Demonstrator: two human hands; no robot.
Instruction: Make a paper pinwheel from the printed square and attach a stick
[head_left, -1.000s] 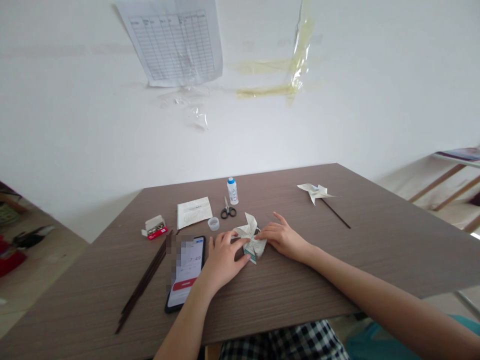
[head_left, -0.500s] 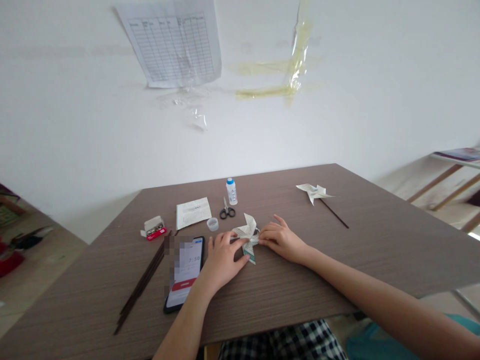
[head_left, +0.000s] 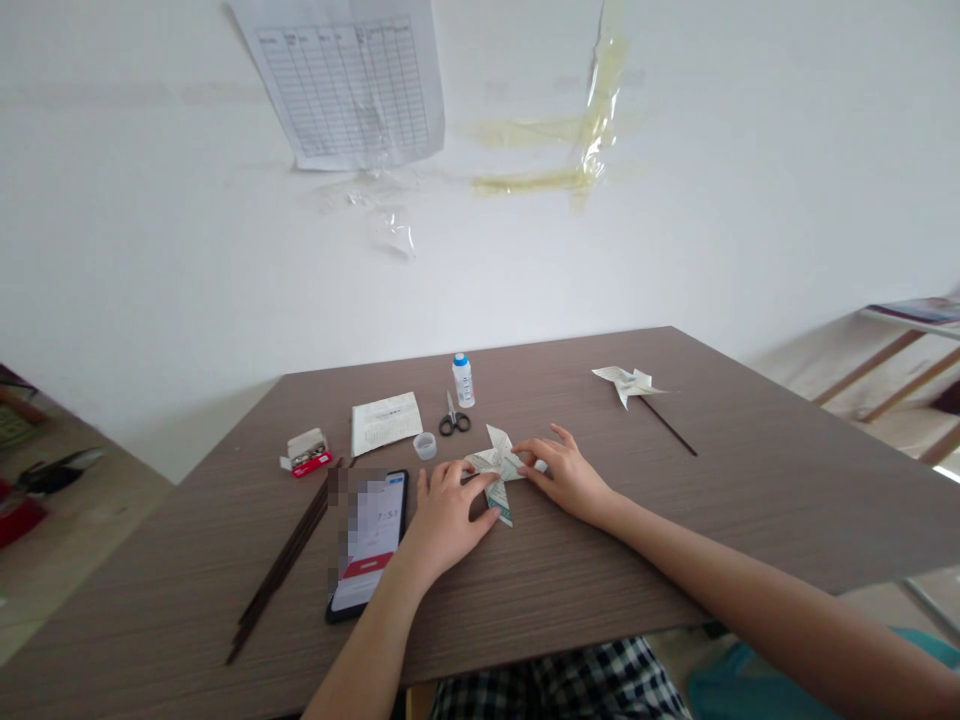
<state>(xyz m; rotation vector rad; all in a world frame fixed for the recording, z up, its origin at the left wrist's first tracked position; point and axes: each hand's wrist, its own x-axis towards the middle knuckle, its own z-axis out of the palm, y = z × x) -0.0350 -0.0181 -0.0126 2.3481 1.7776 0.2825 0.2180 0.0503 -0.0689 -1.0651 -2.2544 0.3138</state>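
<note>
On table (head_left: 600, 590) | red box (head_left: 312, 463): metallic pieces (head_left: 307, 456) | hands (head_left: 448, 522) on paper pinwheel (head_left: 496, 460)

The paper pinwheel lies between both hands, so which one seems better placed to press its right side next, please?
Probably the right hand: its fingers reach the right side of the paper pinwheel, while the left hand lies opposite, with its index near the centre and thumb at the lower blade.

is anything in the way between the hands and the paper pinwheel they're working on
Nothing visible: the left hand and right hand both touch the paper pinwheel directly. The scissors lie beyond it, not in between.
</note>
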